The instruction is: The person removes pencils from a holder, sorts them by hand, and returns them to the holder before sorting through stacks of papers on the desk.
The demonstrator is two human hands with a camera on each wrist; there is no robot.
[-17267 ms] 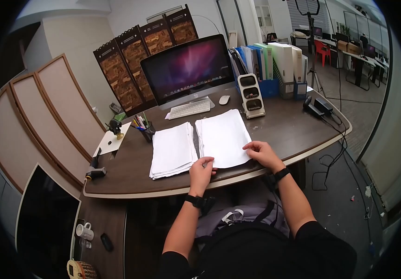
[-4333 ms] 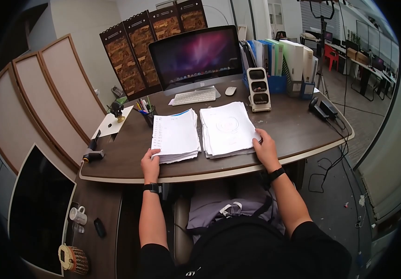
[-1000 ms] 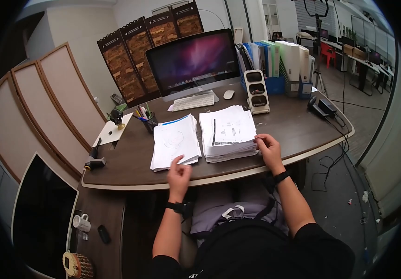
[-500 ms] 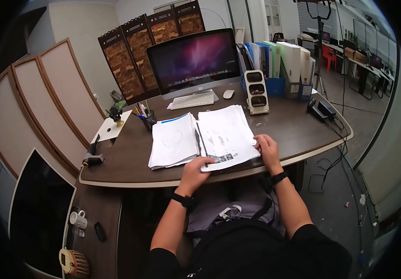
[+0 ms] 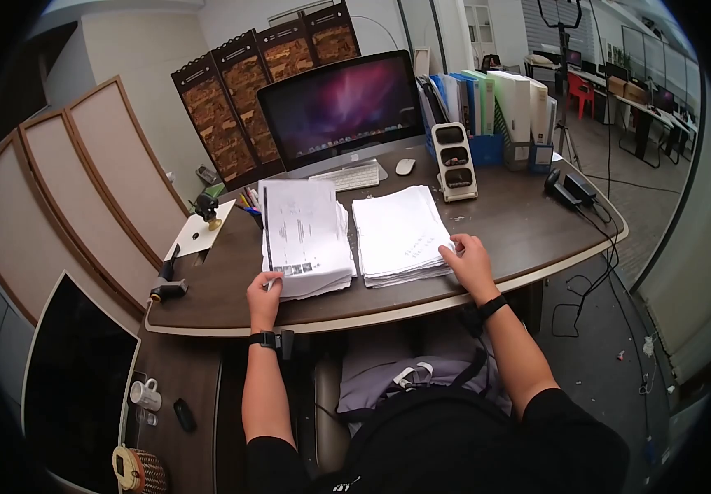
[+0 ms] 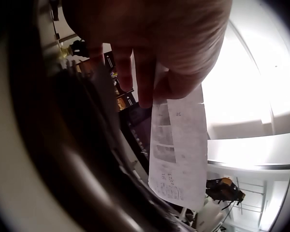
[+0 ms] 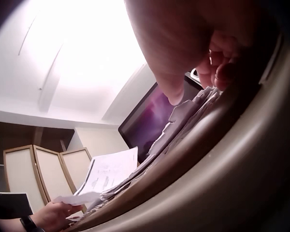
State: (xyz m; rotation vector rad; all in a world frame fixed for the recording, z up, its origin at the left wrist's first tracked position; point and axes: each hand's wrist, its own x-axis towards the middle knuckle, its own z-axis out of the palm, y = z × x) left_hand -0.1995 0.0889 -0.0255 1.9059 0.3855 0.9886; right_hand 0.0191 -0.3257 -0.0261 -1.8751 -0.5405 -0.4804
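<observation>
Near the front edge of the dark-brown wooden desk [image 5: 528, 226] lie the right white paper stack [image 5: 398, 230] and left white paper stack [image 5: 324, 289]; above the latter, the printed white sheet [image 5: 299, 221], pinched by the left hand [image 5: 263, 300], should settle flat, edges squared. The right hand [image 5: 472, 268] touches its stack; pinch unclear.

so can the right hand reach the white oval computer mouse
Probably yes, stretching forward: only a low white paper stack lies between the right hand and mouse; the beige three-opening stand sits beside that path.
</observation>
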